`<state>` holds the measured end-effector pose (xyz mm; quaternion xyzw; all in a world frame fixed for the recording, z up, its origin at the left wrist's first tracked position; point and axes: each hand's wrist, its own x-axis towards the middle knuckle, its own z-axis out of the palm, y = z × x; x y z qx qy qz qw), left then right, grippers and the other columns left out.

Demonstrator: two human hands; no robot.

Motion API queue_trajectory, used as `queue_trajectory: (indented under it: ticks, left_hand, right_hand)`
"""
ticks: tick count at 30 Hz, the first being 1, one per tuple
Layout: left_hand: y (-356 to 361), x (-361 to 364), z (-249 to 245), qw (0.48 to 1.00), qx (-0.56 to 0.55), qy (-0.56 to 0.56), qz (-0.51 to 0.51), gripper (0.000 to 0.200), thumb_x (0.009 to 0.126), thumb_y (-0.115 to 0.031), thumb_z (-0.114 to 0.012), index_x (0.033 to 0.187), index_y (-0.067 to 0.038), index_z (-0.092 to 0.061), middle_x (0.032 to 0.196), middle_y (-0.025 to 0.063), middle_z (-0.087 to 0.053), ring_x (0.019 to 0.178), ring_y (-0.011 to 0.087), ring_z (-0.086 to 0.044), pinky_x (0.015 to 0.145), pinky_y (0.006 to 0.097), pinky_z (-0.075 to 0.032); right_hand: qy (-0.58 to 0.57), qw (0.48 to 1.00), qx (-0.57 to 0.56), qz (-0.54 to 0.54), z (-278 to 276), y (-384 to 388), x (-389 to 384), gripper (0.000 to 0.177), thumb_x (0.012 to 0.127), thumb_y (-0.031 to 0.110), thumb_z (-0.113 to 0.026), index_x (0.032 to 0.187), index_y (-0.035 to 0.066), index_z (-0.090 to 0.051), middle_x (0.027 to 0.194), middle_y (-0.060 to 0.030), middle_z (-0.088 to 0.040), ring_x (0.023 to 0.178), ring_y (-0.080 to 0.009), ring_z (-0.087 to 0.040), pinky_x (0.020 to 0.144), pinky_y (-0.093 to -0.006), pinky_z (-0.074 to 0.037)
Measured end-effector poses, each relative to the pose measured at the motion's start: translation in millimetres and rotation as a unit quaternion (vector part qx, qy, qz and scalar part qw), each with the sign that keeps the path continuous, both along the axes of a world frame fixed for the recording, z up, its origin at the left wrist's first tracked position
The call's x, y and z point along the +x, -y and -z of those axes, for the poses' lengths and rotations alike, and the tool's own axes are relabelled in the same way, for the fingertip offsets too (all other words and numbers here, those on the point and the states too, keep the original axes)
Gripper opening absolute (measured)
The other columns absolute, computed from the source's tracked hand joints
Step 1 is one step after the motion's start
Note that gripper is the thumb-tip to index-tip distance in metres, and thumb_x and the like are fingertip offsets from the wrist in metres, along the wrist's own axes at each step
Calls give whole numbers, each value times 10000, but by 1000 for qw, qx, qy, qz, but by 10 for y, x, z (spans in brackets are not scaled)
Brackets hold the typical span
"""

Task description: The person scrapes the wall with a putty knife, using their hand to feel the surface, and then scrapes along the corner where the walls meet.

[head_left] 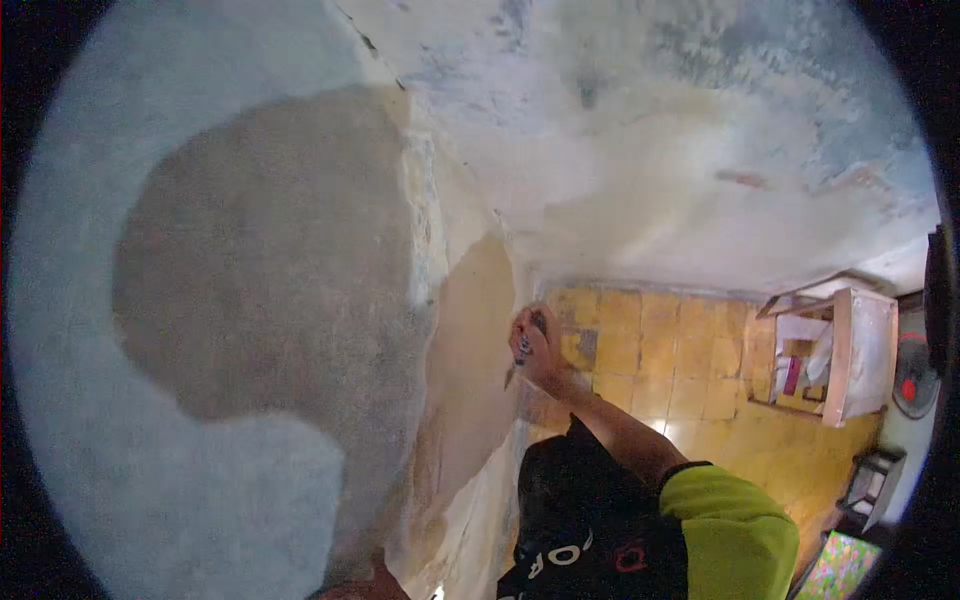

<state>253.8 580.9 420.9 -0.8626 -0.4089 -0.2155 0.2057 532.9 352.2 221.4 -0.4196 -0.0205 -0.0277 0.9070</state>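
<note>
While my right hand (540, 357) grips, the wall (200, 490) is just to its left

Where the wall is farthest left, one big grey patch (270, 250) spreads out. At its near end is a bit of what looks like my left hand (378, 582); too little shows, so I cannot tell if it holds anything. Next is one tan patch (470, 345), long from near to far. Just right of it is one dark tool (539, 321), with my right fingers curled tight around it. It seems to run from near left to far right, with a thin tip on the near side. My right hand is the closer one to the tan patch's right edge. Farther right are one yellow floor (700, 380), one box-like stand (866, 355), one round fan (912, 375) and one flowery cloth (843, 572).
</note>
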Motion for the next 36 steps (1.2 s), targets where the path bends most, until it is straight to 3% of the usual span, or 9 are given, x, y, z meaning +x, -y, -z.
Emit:
queue_trajectory:
  ticks: [5, 8, 10, 15, 19, 20, 26, 33, 36]
  left_hand:
    - [264, -254, -169, 998, -34, 12, -56, 960, 795, -419, -761, 1506, -143, -179, 1557, 276, 40, 1432, 472, -60, 1095, 646, -199]
    - [482, -480, -263, 993, -30, 113, 18, 970, 793, -393, -765, 1511, -150, -159, 1555, 277, 46, 1433, 467, -67, 1096, 644, -204]
    - [647, -672, -283, 976, -23, 192, 99, 994, 790, -340, -772, 1520, -165, -119, 1553, 277, 56, 1435, 454, -82, 1100, 640, -211]
    - [1360, -1109, -389, 960, -18, 238, 147, 936, 822, -297, -743, 1515, -170, -127, 1556, 237, 82, 1415, 433, -185, 1073, 631, -285]
    - [1695, -1462, -334, 919, -150, 317, 180, 955, 796, -342, -776, 1521, -171, -179, 1558, 264, -5, 1426, 481, -47, 1018, 713, -273]
    - [1733, -1572, -301, 942, -134, 259, 167, 953, 790, -285, -782, 1520, -168, -180, 1559, 258, 14, 1420, 477, -83, 979, 650, -391]
    - [2101, -1766, -151, 881, -280, 310, 222, 893, 761, -169, -787, 1494, -171, -277, 1566, 240, 38, 1417, 447, -131, 1025, 566, -372]
    - [2375, -1888, -260, 912, -266, 270, 154, 858, 753, -129, -782, 1475, -173, -322, 1564, 231, 1, 1405, 441, -175, 1035, 554, -363]
    - [2448, -1787, -269, 906, -263, 311, 117, 796, 775, -102, -761, 1458, -167, -357, 1560, 230, -25, 1393, 434, -212, 1018, 534, -390]
  right_hand:
    - [-10, 975, -223, -9, 222, 661, -512, 290, 971, 323, -545, 996, 41, -479, 914, -82, -499, 760, -133, -498, 668, -284, -426]
    - [124, 852, -506, 54, 24, 1143, -835, 346, 950, 338, -595, 1043, 29, -470, 889, -70, -498, 745, -137, -496, 649, -296, -426]
    - [30, 876, -479, -36, 95, 1469, -1098, 354, 923, 294, -650, 1038, 15, -464, 891, -81, -500, 733, -150, -500, 630, -297, -419]
    - [-42, 924, -370, 90, 317, 2018, -1699, 196, 914, 128, -648, 1000, 48, -492, 893, -52, -528, 796, -159, -575, 696, -345, -534]
    - [-138, 970, -198, -21, -27, 2330, -1965, 186, 894, 87, -653, 956, 60, -480, 929, -58, -540, 848, -194, -612, 767, -425, -581]
    - [-155, 975, -133, -81, -273, 2394, -2018, 196, 886, 86, -661, 941, 61, -474, 937, -66, -540, 855, -208, -618, 779, -434, -580]
    - [-253, 903, 8, -346, -573, 2502, -2170, 414, 910, 51, -570, 1313, 32, -482, 1091, -147, -610, 918, -280, -633, 870, -479, -530]
    - [-303, 828, 84, -463, 54, 2008, -2007, 301, 930, 166, -534, 1203, 39, -542, 995, -133, -637, 691, -228, -592, 761, -391, -483]
    - [-272, 830, 51, -485, -384, 1647, -1605, 294, 952, 288, -541, 1180, 103, -538, 824, -49, -568, 559, -144, -467, 553, -316, -405]
